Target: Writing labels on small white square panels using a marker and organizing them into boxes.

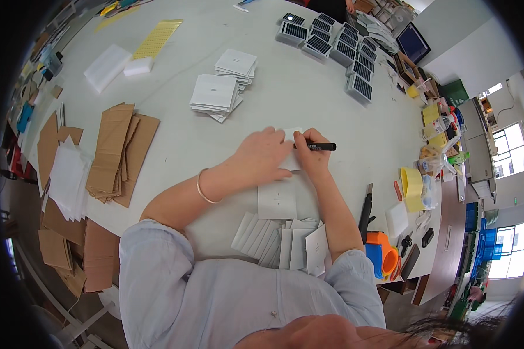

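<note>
Head view: 1 camera looks down on a white table with both forearms coming in from the lower edge.
Left hand: lies flat, palm down, fingers spread a little, pressing on a small white card; it grips nothing.
Right hand: curled tight around a black marker, tip end hidden by the fingers.
Card: sits under and between the 2 hands, mostly covered, so its outline is likely square but hard to confirm.
Key relation: the marker's long axis runs left to right, cap end pointing right, away from the card; the card lies just left of the right hand, touching both hands, with the left hand covering more of it.
Nearer the body: 1 more card lies just below the hands, then a fanned row of cards.
Further off: 2 stacks of white sheets, cardboard pieces at left, solar panels at the far edge, yellow tape roll at right.
</note>
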Demonstrator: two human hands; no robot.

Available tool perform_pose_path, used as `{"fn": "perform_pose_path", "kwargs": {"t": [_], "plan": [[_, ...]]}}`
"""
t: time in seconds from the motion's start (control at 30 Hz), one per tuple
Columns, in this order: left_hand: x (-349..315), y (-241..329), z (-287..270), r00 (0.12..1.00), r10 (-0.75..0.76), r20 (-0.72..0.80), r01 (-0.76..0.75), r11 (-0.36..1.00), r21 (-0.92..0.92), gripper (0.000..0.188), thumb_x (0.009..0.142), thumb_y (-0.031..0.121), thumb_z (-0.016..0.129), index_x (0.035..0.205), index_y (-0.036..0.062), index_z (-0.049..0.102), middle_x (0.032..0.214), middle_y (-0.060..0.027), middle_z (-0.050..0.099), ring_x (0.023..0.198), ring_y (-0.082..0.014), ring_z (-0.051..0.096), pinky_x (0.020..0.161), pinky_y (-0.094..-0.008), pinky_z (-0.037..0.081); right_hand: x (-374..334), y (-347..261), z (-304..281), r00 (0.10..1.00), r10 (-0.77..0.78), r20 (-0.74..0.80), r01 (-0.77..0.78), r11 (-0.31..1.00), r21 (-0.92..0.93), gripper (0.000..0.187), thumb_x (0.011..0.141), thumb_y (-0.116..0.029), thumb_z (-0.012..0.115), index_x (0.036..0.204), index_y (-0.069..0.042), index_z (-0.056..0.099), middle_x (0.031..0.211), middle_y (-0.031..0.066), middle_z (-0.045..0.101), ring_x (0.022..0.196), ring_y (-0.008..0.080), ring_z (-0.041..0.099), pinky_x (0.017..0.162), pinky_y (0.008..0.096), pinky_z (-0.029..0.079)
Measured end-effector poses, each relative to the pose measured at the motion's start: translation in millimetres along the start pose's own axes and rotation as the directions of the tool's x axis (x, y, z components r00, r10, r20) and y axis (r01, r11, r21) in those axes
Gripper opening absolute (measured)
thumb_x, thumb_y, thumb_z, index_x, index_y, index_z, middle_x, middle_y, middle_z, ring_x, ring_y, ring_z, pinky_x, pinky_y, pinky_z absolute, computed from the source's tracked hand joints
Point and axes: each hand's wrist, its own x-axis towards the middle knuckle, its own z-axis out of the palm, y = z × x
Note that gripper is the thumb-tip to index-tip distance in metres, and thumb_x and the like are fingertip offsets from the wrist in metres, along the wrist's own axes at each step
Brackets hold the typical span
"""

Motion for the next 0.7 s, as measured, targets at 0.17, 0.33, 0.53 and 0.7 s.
{"fn": "perform_pose_path", "kwargs": {"t": [0.17, 0.33, 0.53, 0.7], "plan": [[2, -17, 21, 0.999, -0.021, -0.040, 0.022, 0.999, 0.023, 0.052, 0.063, 0.032, 0.080, 0.095, -0.0007, 0.057, 0.106, -0.0147, 0.054, 0.100, -0.0292, 0.053, 0.085, -0.0382, 0.047, -4, 5, -3, 0.999, -0.031, -0.044, 0.035, 0.994, 0.106, 0.028, 0.083, -0.008, 0.068, 0.063, -0.003, 0.048, 0.058, -0.0029, 0.049, 0.056, 0.0050, 0.040, 0.051, 0.0247, 0.034], [3, -15, 21, 0.999, -0.041, -0.014, 0.041, 0.999, 0.020, 0.051, 0.063, 0.032, 0.080, 0.095, -0.0010, 0.057, 0.103, -0.0145, 0.054, 0.097, -0.0297, 0.054, 0.085, -0.0384, 0.047, -10, 5, -7, 0.999, -0.019, -0.027, 0.022, 0.993, 0.117, 0.028, 0.083, -0.006, 0.067, 0.062, -0.003, 0.048, 0.058, -0.0033, 0.049, 0.056, 0.0046, 0.040, 0.051, 0.0244, 0.034], [4, -17, 23, 0.999, -0.044, 0.003, 0.044, 0.998, 0.043, 0.049, 0.065, 0.033, 0.078, 0.093, -0.0011, 0.056, 0.101, -0.0145, 0.055, 0.096, -0.0295, 0.055, 0.083, -0.0380, 0.048, -14, 2, -6, 0.998, -0.057, -0.005, 0.058, 0.993, 0.106, 0.028, 0.082, -0.005, 0.067, 0.062, -0.003, 0.048, 0.058, -0.0033, 0.049, 0.055, 0.0048, 0.040, 0.050, 0.0244, 0.034], [3, -21, 30, 0.998, 0.005, -0.057, 0.000, 0.996, 0.086, 0.047, 0.066, 0.035, 0.078, 0.092, 0.0018, 0.058, 0.092, -0.0120, 0.054, 0.091, -0.0266, 0.053, 0.074, -0.0370, 0.047, -12, 8, -4, 0.993, -0.121, -0.010, 0.121, 0.990, 0.066, 0.027, 0.082, -0.005, 0.067, 0.062, -0.003, 0.049, 0.057, -0.0025, 0.049, 0.055, 0.0046, 0.040, 0.050, 0.0243, 0.035]]}}
